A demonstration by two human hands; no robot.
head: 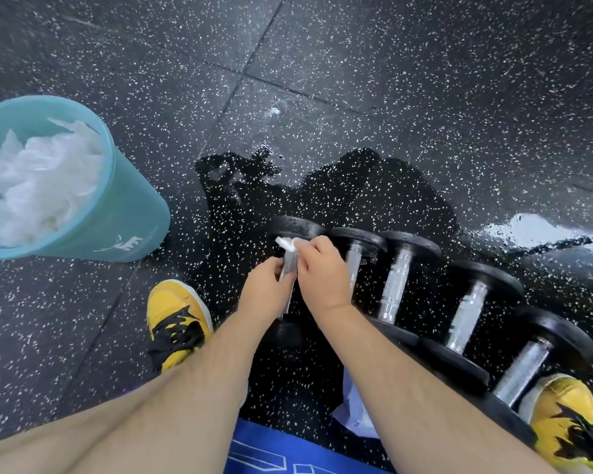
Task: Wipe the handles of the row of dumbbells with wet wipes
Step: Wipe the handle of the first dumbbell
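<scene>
A row of several black dumbbells with shiny metal handles lies on the dark speckled floor, running from the middle to the lower right. The leftmost dumbbell point(297, 227) has both my hands on its handle. My left hand point(266, 289) grips the lower part of that handle. My right hand point(317, 268) pinches a white wet wipe point(286, 242) against the upper part of the handle, near the far weight head. The neighbouring handles point(396, 282) lie bare to the right.
A teal bin point(124, 213) full of crumpled white wipes stands at the left. My yellow and black shoes point(177, 319) stand on either side of the row, the right shoe point(569, 425) touching the nearest dumbbell. A wet patch point(538, 230) shines on the floor at right.
</scene>
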